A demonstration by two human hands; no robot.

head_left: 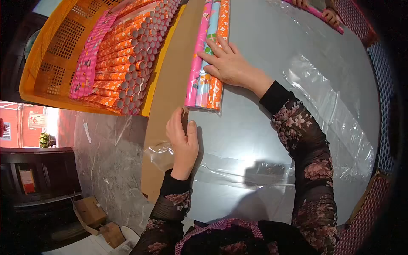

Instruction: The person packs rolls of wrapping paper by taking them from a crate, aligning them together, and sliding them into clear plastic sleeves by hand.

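Observation:
Three patterned paper rolls, one pink [196, 70], one light blue [202, 91] and one orange [216, 87], lie side by side in a clear plastic sleeve on the grey table [238, 136]. Across them rests my right hand [229, 68], fingers spread and pressing flat. My left hand [182, 138] is at the near end of the rolls, just below the pink one's corner. Its thumb and fingers are apart, with its fingertips by the sleeve's edge; whether they touch it I cannot tell.
A yellow plastic crate [51, 70] at the upper left holds many orange and pink rolls. Clear plastic sleeves [340, 123] lie on the table's right side. At the top right, another person's hands [329, 18] touch a pink roll [314, 11]. Cardboard boxes [90, 212] stand lower left.

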